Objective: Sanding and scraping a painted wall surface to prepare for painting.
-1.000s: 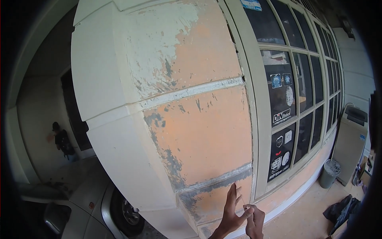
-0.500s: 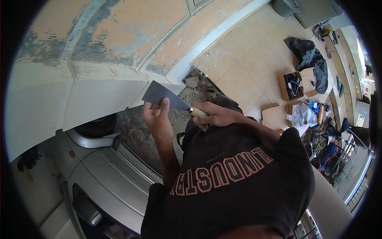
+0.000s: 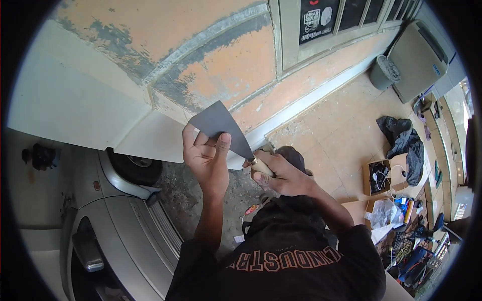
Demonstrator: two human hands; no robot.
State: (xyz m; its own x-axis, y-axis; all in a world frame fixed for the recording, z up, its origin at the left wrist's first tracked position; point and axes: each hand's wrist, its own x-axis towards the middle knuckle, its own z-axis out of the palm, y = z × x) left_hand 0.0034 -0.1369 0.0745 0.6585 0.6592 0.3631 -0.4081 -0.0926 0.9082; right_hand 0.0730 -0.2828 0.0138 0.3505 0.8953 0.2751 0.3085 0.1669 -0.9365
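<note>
A putty knife (image 3: 221, 125) with a wide dark grey blade and a pale wooden handle is held up before my chest. My right hand (image 3: 286, 173) wraps its fingers round the handle. My left hand (image 3: 208, 155) pinches the blade, thumb on the near face and the other fingers partly behind it. The blade looks bare and tilts up to the left. Behind it stands a wall (image 3: 221, 75) with peach paint, grey scraped patches and a raised curved moulding.
A silver car (image 3: 120, 231) is parked close on my left. To the right, a tiled floor (image 3: 326, 135) holds an open cardboard box (image 3: 376, 180), a black plastic bag (image 3: 409, 150) and a grey bucket (image 3: 384, 72). A white ledge (image 3: 70, 105) juts from the wall.
The view has tilted up, showing more wall and a window. Both hands have risen with the putty knife, farther from my shirt. The grip stays the same.
</note>
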